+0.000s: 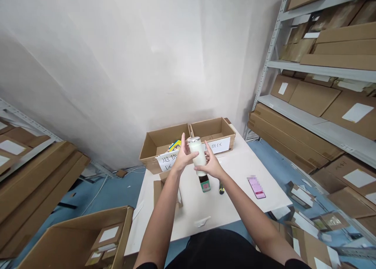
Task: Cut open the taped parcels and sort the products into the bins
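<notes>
A white cylindrical jar with a silver lid (198, 153) is held up over the table, slightly tilted. My left hand (183, 156) grips its left side, thumb across the front and fingers pointing up. On its right side, my right hand (212, 164) is also closed around it, with the thumb near the base. Just below the jar stands a small green box with a dark top (205, 185). To the right of that lies a black and yellow utility knife (221, 187). An opened cardboard box (158, 191) is partly hidden behind my left forearm.
Two open cardboard bins (150, 164) (232, 140) with handwritten paper signs stand at the table's back; the left one holds colourful packages. A pink-screened phone (256, 186) lies at right. Shelves of boxes (317, 120) flank the table. A large carton (70, 218) sits at lower left.
</notes>
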The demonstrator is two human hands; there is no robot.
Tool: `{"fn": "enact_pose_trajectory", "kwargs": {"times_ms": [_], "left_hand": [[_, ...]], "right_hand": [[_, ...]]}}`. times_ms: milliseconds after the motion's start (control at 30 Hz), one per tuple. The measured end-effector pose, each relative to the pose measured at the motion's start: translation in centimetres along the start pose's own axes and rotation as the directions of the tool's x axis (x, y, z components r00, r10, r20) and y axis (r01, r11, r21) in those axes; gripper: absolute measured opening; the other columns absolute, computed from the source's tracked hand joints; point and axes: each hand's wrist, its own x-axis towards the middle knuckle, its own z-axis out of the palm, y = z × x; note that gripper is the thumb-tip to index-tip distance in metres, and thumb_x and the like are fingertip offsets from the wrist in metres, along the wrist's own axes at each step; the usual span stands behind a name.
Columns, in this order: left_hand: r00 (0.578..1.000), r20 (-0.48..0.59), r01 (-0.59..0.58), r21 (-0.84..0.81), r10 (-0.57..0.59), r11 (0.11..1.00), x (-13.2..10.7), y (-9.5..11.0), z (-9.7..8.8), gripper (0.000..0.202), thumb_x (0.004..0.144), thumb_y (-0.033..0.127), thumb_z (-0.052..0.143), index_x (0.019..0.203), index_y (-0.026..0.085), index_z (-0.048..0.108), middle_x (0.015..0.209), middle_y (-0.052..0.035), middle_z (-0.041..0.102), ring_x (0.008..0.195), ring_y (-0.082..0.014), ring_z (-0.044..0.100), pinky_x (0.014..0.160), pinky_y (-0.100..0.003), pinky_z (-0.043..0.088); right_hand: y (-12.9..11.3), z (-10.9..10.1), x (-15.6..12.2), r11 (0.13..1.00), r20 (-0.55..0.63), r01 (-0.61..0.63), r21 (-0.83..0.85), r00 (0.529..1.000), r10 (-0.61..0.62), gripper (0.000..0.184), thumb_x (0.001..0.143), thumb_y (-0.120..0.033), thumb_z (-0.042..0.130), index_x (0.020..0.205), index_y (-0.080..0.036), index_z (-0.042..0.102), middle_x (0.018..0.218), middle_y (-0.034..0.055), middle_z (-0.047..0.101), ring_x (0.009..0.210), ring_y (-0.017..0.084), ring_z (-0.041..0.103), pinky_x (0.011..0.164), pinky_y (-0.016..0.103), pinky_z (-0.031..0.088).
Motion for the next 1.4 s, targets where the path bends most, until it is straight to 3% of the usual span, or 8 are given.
{"fn": "enact_pose_trajectory", "kwargs": {"times_ms": [67,233,433,567,700,867,1033,1400], "left_hand": [[1.000,-0.018,0.017,0.025,-0.017,1.000,0.4,0.0,0.4,0.130,0.070,0.044,0.094,0.168,0.033,0.008,0.139,-0.0116,0.063,0.125,-0.0264,0.064,0.105,-0.043,0.054],[0.995,0.001,0.095,-0.065,-0.095,0.993,1.0,-0.1,0.7,0.134,0.071,0.039,0.094,0.169,0.030,0.002,0.126,-0.0106,0.071,0.114,-0.0256,0.070,0.104,-0.047,0.054],[0.990,0.000,0.143,-0.092,-0.144,0.985,1.7,-0.8,0.5,0.131,0.074,0.035,0.092,0.169,0.030,0.003,0.132,-0.0110,0.069,0.116,-0.0245,0.069,0.105,-0.045,0.054],[0.985,0.039,0.170,-0.100,-0.167,0.980,1.8,-1.3,0.3,0.120,0.083,0.043,0.085,0.169,0.028,0.002,0.127,-0.0115,0.073,0.115,-0.0253,0.070,0.106,-0.047,0.053],[0.989,0.001,0.146,-0.030,-0.146,0.989,1.9,-1.5,0.7,0.126,0.076,0.042,0.090,0.169,0.031,0.006,0.146,-0.0140,0.062,0.130,-0.0287,0.062,0.111,-0.048,0.050],[0.990,0.009,0.144,-0.024,-0.144,0.989,2.4,-1.9,1.1,0.128,0.077,0.042,0.090,0.169,0.030,0.001,0.136,-0.0135,0.068,0.121,-0.0294,0.068,0.107,-0.051,0.053],[0.996,-0.004,0.094,0.011,-0.094,0.995,3.1,-2.5,1.1,0.130,0.073,0.041,0.093,0.169,0.033,0.006,0.137,-0.0115,0.066,0.123,-0.0281,0.066,0.107,-0.048,0.053],[0.987,-0.009,0.161,-0.056,-0.162,0.985,2.8,-4.4,0.9,0.130,0.075,0.039,0.092,0.169,0.031,0.003,0.131,-0.0101,0.069,0.116,-0.0256,0.069,0.103,-0.045,0.056]], "right_hand": [[-0.4,-0.2,0.1,0.998,-0.057,0.004,-0.067,0.998,-0.008,0.149,0.060,-0.040,0.100,0.169,-0.036,-0.002,0.135,0.0106,0.062,0.113,0.027,0.067,0.100,0.046,0.055],[-0.3,-1.3,0.4,1.000,0.129,0.001,0.001,0.992,-0.001,0.136,0.075,-0.049,0.089,0.167,-0.038,-0.010,0.134,0.0086,0.063,0.112,0.025,0.068,0.099,0.046,0.056],[0.8,-1.1,0.8,0.990,-0.094,0.000,-0.139,0.995,-0.013,0.143,0.065,-0.045,0.095,0.169,-0.036,-0.003,0.131,0.0097,0.061,0.106,0.025,0.067,0.093,0.043,0.058],[0.7,-1.2,0.8,0.999,0.022,-0.019,-0.045,1.000,0.020,0.132,0.075,-0.045,0.088,0.168,-0.038,-0.005,0.133,0.0089,0.062,0.110,0.025,0.068,0.094,0.044,0.058],[0.5,-1.4,0.6,0.988,-0.092,-0.049,-0.147,0.995,0.035,0.136,0.067,-0.041,0.094,0.169,-0.037,0.004,0.129,0.0082,0.063,0.102,0.024,0.070,0.094,0.045,0.058],[0.6,-1.7,0.5,0.995,0.026,-0.032,-0.093,0.999,0.034,0.130,0.074,-0.041,0.089,0.168,-0.038,0.000,0.142,0.0097,0.060,0.119,0.027,0.066,0.102,0.046,0.056],[0.8,-1.7,0.6,0.982,-0.096,-0.053,-0.182,0.995,0.036,0.138,0.067,-0.037,0.094,0.169,-0.039,0.000,0.145,0.0091,0.060,0.123,0.031,0.064,0.105,0.051,0.053],[2.3,-1.4,0.8,0.987,-0.071,-0.092,-0.131,0.994,0.083,0.136,0.069,-0.036,0.091,0.169,-0.037,0.000,0.147,0.0096,0.058,0.123,0.028,0.063,0.103,0.047,0.055]]}}
